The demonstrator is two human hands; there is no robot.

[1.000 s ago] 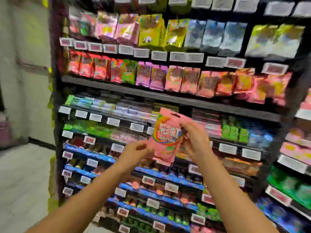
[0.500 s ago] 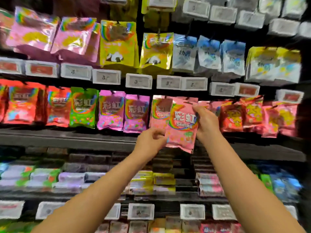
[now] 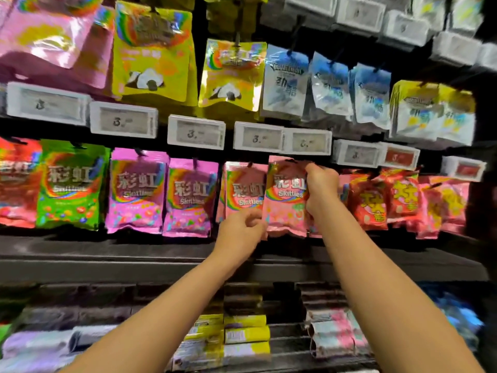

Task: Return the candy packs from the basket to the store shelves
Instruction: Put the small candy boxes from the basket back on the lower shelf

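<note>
A light pink Skittles pack (image 3: pixel 285 200) hangs in the row of hooked candy bags, right of a matching pink pack (image 3: pixel 243 192). My right hand (image 3: pixel 321 188) grips its upper right edge near the hook. My left hand (image 3: pixel 242 228) pinches its lower left corner. The basket is out of view.
Purple Skittles packs (image 3: pixel 137 189), a green pack (image 3: pixel 71 184) and red bags (image 3: pixel 384 200) fill the same row. White price tags (image 3: pixel 196 131) line the rail above, under yellow (image 3: pixel 231 74) and blue bags (image 3: pixel 287 82). A dark shelf ledge (image 3: pixel 161 262) runs below, with small candy boxes (image 3: pixel 244 335) under it.
The view has closed in on the shelf. Both hands carried the pink pack up and right against the hanging row, beside the matching pack.
</note>
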